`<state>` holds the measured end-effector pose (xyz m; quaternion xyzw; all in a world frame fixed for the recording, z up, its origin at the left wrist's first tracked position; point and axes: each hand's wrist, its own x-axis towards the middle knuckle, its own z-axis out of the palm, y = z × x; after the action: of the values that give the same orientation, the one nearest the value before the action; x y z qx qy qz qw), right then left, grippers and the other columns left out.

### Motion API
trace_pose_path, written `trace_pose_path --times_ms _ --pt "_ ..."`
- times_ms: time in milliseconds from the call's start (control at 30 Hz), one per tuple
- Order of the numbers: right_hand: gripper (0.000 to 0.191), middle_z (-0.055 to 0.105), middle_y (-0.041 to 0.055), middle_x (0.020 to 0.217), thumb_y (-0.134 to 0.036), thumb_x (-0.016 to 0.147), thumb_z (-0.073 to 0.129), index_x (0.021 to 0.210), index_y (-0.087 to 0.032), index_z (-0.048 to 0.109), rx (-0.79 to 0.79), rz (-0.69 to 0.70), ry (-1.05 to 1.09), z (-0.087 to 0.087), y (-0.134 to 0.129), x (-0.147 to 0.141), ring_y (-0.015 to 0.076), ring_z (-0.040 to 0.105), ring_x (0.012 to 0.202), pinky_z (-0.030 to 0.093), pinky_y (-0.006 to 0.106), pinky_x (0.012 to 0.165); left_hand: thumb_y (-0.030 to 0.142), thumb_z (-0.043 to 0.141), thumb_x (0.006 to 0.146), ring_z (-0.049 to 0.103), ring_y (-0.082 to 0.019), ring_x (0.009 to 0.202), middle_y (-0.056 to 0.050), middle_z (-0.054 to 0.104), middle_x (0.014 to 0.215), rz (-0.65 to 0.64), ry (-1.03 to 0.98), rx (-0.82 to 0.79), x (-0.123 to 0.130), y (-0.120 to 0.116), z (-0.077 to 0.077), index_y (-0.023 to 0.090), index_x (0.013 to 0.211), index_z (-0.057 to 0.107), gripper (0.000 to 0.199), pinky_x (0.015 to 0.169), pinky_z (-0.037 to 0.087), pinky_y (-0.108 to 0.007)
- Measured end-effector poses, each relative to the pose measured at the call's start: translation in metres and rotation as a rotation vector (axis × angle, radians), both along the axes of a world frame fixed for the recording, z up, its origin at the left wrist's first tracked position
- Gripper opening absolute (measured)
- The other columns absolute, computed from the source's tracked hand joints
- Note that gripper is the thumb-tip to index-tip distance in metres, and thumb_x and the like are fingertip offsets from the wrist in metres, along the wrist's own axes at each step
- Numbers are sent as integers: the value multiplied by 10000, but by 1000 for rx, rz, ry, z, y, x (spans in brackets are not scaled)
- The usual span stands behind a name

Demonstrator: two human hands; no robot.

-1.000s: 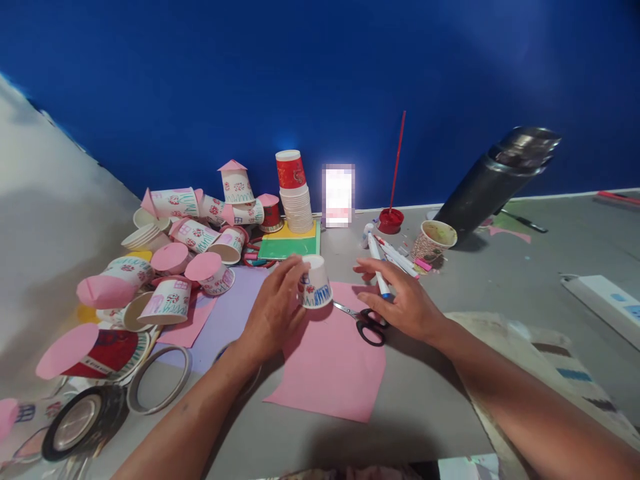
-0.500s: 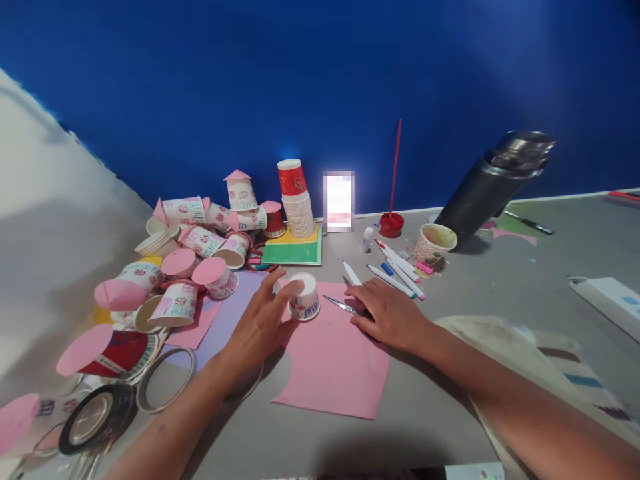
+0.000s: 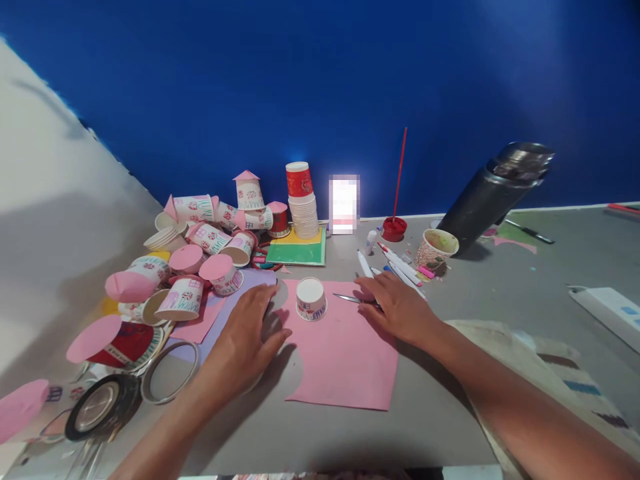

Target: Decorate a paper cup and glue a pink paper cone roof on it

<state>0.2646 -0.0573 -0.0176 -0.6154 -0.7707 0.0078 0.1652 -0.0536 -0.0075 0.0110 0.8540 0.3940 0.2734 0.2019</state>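
At the frame's left, piled cups [image 3: 181, 298] could roll if bumped. Nearer centre, the left hand [image 3: 241, 338] is spread, empty; a careless sweep could topple the cup [image 3: 311, 300], base up on pink paper [image 3: 345, 373] mid-frame. Just right, scissors [image 3: 348, 298] point at it and, pushed, could nudge it; the right hand [image 3: 400, 310] covers their handles, its grip I cannot tell.

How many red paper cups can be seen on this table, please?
3: a top red cup on the tall stack; a roofed red cup just left of it; a lying red cup at the left, beyond the black tape roll. More may be hidden among the piled cups.
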Motion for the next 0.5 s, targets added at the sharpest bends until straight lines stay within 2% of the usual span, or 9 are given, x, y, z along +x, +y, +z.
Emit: trace_pose_path --times_ms 67,133,200,300,500 --pt "356 742 120 1076 -253 957 665 1304 -181 623 0 70 -29 -3 0 -5 317 639 1042 526 425 850 278 678 913 564 -397 1312 -98 639 1359 -38 39 66 4 -19 -5 358 1347 582 451 1117 444 -618" --pt "341 747 126 1070 -251 966 657 1298 -172 641 -6 82 -88 -6 1 -9 317 643 1035 516 422 846 170 629 914 617 -365 1263 -79 707 1255 -250 151 55 14 -38 -8 338 1250 615 376 1104 450 -607" --pt "285 756 121 1038 -260 997 621 1263 -176 673 -2 55 -157 -9 2 -12 306 653 1012 495 404 826 58 575 892 635 -336 1279 -87 715 1266 -371 283 9 26 -53 -9 291 1239 597 419 1158 404 -618" --pt "245 761 106 975 -261 1036 558 1218 -197 708 5 0 -210 -11 6 -8 287 661 970 454 373 772 50 541 923 630 -325 1317 -113 702 1316 -416 382 28 34 -63 -11 241 1187 591 329 1176 385 -618" --pt "267 757 137 901 -251 1051 514 1142 -155 745 31 -122 -221 -8 8 6 302 651 913 398 367 713 118 504 996 590 -270 1371 -95 689 1363 -411 445 50 24 -61 -17 228 1181 582 229 1218 349 -583"
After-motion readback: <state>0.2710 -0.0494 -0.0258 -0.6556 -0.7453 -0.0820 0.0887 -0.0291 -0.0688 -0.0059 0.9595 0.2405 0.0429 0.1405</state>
